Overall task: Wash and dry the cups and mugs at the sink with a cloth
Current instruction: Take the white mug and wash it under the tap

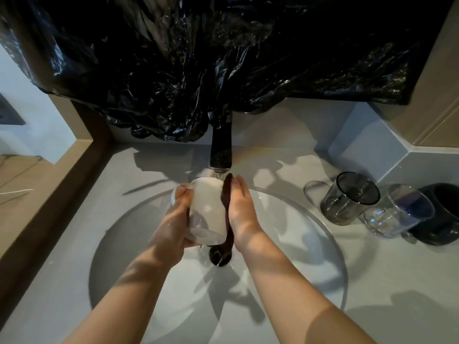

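Mug (206, 207) wet under running tap (221, 150), left grip (177, 214) curled round it, right grip (242, 209) flat, pressing cloth (226, 194) on: likely to slip, chip against sink (298, 244).

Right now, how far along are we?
Done: nothing finished. In hand: left hand grips the white mug under the running tap; right hand presses the dark cloth to its side. Left: drying it, plus the smoked glass, clear glass and black mug beside the sink, washed or not I cannot tell.
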Tool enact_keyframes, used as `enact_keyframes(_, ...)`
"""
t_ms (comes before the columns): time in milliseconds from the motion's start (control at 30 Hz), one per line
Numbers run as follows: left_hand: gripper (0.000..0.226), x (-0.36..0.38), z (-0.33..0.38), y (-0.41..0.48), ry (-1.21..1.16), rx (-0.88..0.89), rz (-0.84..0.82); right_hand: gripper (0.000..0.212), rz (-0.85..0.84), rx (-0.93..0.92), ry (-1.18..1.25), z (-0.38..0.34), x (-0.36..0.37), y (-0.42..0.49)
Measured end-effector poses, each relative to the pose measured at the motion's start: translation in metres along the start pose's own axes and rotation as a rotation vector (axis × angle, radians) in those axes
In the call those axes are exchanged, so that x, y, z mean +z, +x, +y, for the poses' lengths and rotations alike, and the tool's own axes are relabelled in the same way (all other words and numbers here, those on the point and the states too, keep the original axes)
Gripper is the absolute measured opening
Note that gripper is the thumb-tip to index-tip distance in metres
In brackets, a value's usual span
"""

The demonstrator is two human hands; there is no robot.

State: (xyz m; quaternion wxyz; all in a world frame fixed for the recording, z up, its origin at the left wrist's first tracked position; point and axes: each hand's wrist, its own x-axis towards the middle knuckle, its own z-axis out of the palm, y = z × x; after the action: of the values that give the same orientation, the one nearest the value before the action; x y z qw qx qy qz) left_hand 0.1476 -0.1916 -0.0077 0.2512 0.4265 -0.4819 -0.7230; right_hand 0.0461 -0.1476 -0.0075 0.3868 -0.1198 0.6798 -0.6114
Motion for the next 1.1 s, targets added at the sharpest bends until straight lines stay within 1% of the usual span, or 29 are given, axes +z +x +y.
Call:
enact_keyframes(67, 0.035, 0.0, 0.003, -0.001, -0.039, 0.026, 0.011, 0.05, -0.021, -0.041, -0.063, 0.008, 0.005, -0.009)
enact_keyframes(133, 0.042, -0.002, 0.003, 0.002, -0.056, 0.017, 0.037, 0.056, -0.087, -0.19, -0.307, 0.019, 0.012, -0.027)
enact_keyframes(167, 0.044, -0.003, 0.003, 0.004, -0.04, 0.013, 0.035, 0.059, -0.106, -0.276, -0.393, 0.024, 0.013, -0.034)
enact_keyframes(200, 0.046, -0.004, 0.003, 0.003, -0.02, 0.005, 0.02, 0.062, -0.106, -0.329, -0.421, 0.026, 0.014, -0.038)
enact_keyframes(233, 0.048, -0.005, 0.003, 0.003, -0.005, -0.006, 0.004, 0.064, -0.104, -0.342, -0.389, 0.023, 0.012, -0.038)
enact_keyframes(300, 0.051, -0.008, 0.003, 0.001, 0.019, -0.015, -0.02, 0.067, -0.08, -0.294, -0.212, 0.008, 0.008, -0.034)
enact_keyframes(367, 0.045, -0.007, 0.003, -0.001, 0.029, -0.008, -0.031, 0.074, -0.027, -0.193, 0.015, -0.006, 0.003, -0.028)
enact_keyframes(400, 0.041, -0.007, 0.004, -0.001, 0.008, -0.01, -0.026, 0.073, -0.006, -0.148, 0.098, -0.011, 0.001, -0.027)
enact_keyframes(467, 0.037, -0.005, 0.005, -0.002, -0.053, -0.022, -0.021, 0.058, 0.009, -0.082, 0.25, -0.013, -0.004, -0.024)
enact_keyframes(567, 0.043, -0.002, 0.003, 0.0, -0.061, 0.013, -0.018, 0.034, -0.09, 0.009, 0.533, -0.009, -0.015, -0.023)
enact_keyframes(600, 0.045, -0.002, 0.002, 0.0, -0.051, 0.019, -0.02, 0.026, -0.128, 0.025, 0.558, -0.008, -0.018, -0.023)
enact_keyframes(633, 0.046, -0.001, 0.001, 0.001, -0.05, 0.022, -0.022, 0.021, -0.14, 0.011, 0.499, -0.006, -0.019, -0.023)
enact_keyframes(700, 0.046, 0.002, -0.002, 0.001, -0.07, 0.01, -0.042, 0.021, -0.046, -0.096, 0.2, 0.0, -0.015, -0.017)
enact_keyframes(733, 0.045, 0.005, -0.004, 0.0, -0.073, 0.007, -0.049, 0.02, 0.011, -0.101, 0.121, 0.0, -0.011, -0.018)
enact_keyframes(767, 0.041, 0.007, -0.005, -0.003, -0.069, 0.015, -0.049, 0.02, 0.066, -0.073, 0.12, 0.0, -0.009, -0.017)
enact_keyframes(800, 0.038, 0.01, -0.006, -0.005, -0.059, 0.029, -0.045, 0.023, 0.082, -0.009, 0.182, -0.003, -0.009, -0.015)
enact_keyframes(833, 0.035, 0.011, -0.006, -0.007, -0.046, 0.047, -0.043, 0.031, 0.036, 0.052, 0.25, -0.004, -0.012, -0.012)
enact_keyframes(867, 0.033, 0.013, -0.005, -0.009, -0.041, 0.064, -0.047, 0.04, -0.057, 0.168, 0.332, -0.006, -0.017, -0.012)
enact_keyframes(900, 0.032, 0.014, -0.004, -0.009, -0.044, 0.08, -0.048, 0.048, -0.146, 0.246, 0.383, -0.006, -0.02, -0.015)
enact_keyframes(933, 0.033, 0.014, -0.003, -0.008, -0.07, 0.088, -0.048, 0.052, -0.229, 0.268, 0.4, -0.004, -0.021, -0.02)
enact_keyframes(967, 0.037, 0.012, -0.001, -0.006, -0.103, 0.079, -0.047, 0.055, -0.266, 0.231, 0.387, 0.002, -0.021, -0.022)
enact_keyframes(1000, 0.042, 0.011, 0.0, -0.003, -0.123, 0.061, -0.053, 0.06, -0.267, 0.165, 0.375, 0.006, -0.019, -0.025)
enact_keyframes(1067, 0.05, 0.008, 0.001, 0.001, -0.126, 0.025, -0.094, 0.068, -0.225, 0.071, 0.371, 0.012, -0.017, -0.027)
enact_keyframes(1100, 0.05, 0.006, 0.001, 0.001, -0.135, 0.002, -0.109, 0.068, -0.195, 0.069, 0.387, 0.013, -0.017, -0.024)
